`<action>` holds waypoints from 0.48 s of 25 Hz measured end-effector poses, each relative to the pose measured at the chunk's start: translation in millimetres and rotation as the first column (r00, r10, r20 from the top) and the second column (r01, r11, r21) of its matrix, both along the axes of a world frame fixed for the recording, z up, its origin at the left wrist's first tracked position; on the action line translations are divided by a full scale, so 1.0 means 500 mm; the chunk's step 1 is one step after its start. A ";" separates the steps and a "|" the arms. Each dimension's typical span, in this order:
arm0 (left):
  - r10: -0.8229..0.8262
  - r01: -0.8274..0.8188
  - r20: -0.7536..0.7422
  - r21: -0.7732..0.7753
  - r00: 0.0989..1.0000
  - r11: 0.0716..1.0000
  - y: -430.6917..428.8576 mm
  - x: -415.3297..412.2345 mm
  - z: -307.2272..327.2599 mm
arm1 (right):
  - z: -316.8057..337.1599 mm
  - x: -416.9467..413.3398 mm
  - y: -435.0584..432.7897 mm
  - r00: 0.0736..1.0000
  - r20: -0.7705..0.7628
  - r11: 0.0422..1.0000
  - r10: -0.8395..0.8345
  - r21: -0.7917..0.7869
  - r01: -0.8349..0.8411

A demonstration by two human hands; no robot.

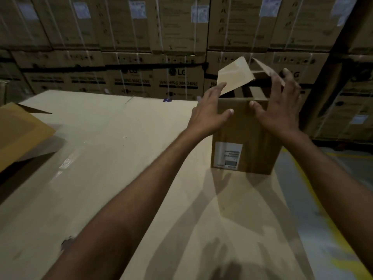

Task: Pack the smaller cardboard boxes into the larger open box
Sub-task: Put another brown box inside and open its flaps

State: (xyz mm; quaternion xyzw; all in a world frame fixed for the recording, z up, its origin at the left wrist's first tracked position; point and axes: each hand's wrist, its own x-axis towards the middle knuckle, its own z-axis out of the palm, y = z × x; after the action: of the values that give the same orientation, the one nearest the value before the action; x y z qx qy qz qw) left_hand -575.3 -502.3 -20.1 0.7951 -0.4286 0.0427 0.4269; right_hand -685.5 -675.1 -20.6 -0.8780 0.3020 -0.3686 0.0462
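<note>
Tall brown cardboard box (pixel 247 128) with a white label (pixel 228 155) stands upright near the right edge of the pale flat cardboard surface (pixel 101 158), top flaps raised. Left hand (pixel 210 113): fingers straight, against the left flap. Right hand (pixel 280 108): fingers spread flat on the right flap. Tan open carton (pixel 18 134) sits at far left, well apart

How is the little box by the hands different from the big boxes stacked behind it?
The little box has its top flaps up; the stacked boxes are shut and strapped. The little box is plain with one white label; the stacked boxes carry printed words. Both are brown cardboard.
</note>
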 end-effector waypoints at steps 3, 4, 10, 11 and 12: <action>0.011 -0.018 0.040 0.190 0.999 0.982 -0.103 0.054 -0.007 | -0.010 0.037 -0.083 0.988 -0.153 0.999 -0.022 0.037 0.028; 0.010 -0.026 0.066 0.255 0.998 0.967 -0.124 0.067 -0.014 | -0.024 0.044 -0.097 0.980 -0.195 0.999 -0.028 0.014 0.031; 0.192 -0.202 0.108 0.090 0.976 0.975 -0.189 0.095 -0.028 | -0.023 0.040 -0.155 0.998 0.021 0.998 -0.064 0.011 0.064; 0.198 -0.198 0.007 0.039 0.980 0.979 -0.197 0.096 -0.023 | -0.015 0.041 -0.170 0.990 0.083 0.986 -0.117 0.132 0.106; 0.178 -0.179 -0.113 -0.001 0.978 0.984 -0.202 0.095 -0.018 | -0.009 0.038 -0.181 0.980 0.124 0.955 -0.154 0.273 0.116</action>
State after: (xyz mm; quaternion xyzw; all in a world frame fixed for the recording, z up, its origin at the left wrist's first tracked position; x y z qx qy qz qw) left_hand -527.8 -603.4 -29.3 0.8291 -0.3307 0.0384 0.4492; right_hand -666.4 -765.6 -24.9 -0.8122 0.4038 -0.3898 0.1593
